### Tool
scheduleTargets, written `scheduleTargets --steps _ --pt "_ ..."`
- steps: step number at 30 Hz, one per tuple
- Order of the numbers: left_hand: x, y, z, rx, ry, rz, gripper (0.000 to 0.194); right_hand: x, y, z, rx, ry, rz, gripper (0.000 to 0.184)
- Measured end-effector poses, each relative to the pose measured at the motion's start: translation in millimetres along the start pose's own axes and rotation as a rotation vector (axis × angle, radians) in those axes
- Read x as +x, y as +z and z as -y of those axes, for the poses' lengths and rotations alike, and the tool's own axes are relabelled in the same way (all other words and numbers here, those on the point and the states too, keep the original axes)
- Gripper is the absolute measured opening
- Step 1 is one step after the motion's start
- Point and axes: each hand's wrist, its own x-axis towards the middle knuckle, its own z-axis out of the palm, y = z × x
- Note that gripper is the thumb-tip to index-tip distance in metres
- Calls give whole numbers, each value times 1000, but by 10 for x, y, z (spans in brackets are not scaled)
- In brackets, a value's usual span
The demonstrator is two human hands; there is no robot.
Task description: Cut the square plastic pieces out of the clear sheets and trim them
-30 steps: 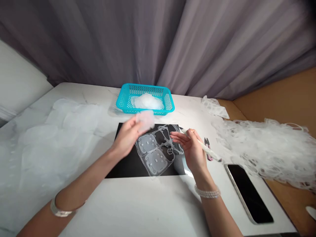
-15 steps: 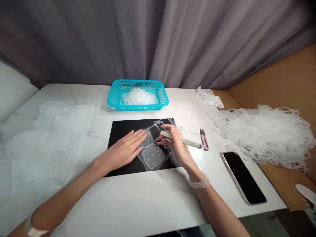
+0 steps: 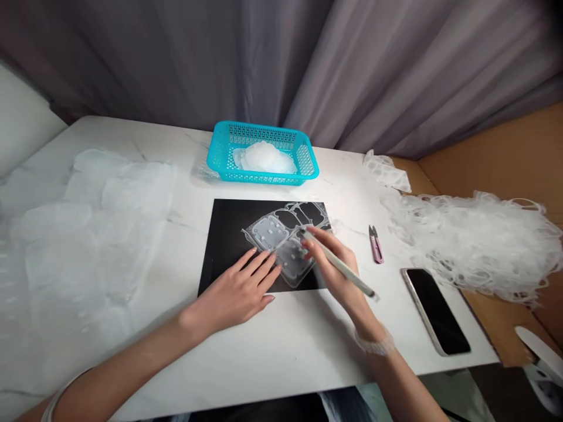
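Observation:
A translucent sheet of rounded-square cut-out shapes [image 3: 267, 232] lies on a black mat [image 3: 226, 234]. Its far end is an open outline with the black showing through. My left hand [image 3: 246, 287] rests flat with fingers spread, across the mat's near edge, fingertips by the sheet's lower left side. In my right hand [image 3: 338, 264] is a pale pen-shaped tool [image 3: 345, 269], gripped near its dark front end. That tip is over the middle of the sheet; whether it touches cannot be made out. My right fingers partly cover the nearer shape.
Behind the mat stands a blue basket [image 3: 264, 176] holding white translucent pieces [image 3: 266, 157]. Stacked clear sheets [image 3: 88, 234] cover the left side. At right are small pink-handled thread snips [image 3: 376, 245], a phone [image 3: 435, 310] and a heap of white scrap outlines [image 3: 479, 246].
The view has shifted. My left hand has moved nearer to me on the mat and its fingers have spread. My right hand has swung the pen-shaped tool so its tip is at the sheet.

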Motion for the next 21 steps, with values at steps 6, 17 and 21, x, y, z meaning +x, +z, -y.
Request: scheduleTargets --steps 6,17,21 --pt "-33 37 -67 32 -3 -36 51 -522 42 -74 -207 -127 192 20" --pt "-31 22 -67 63 16 -32 50 -421 213 -169 -391 -500 196 21" --pt "-30 5 -75 55 0 4 49 -483 263 -120 -474 -536 166 19"
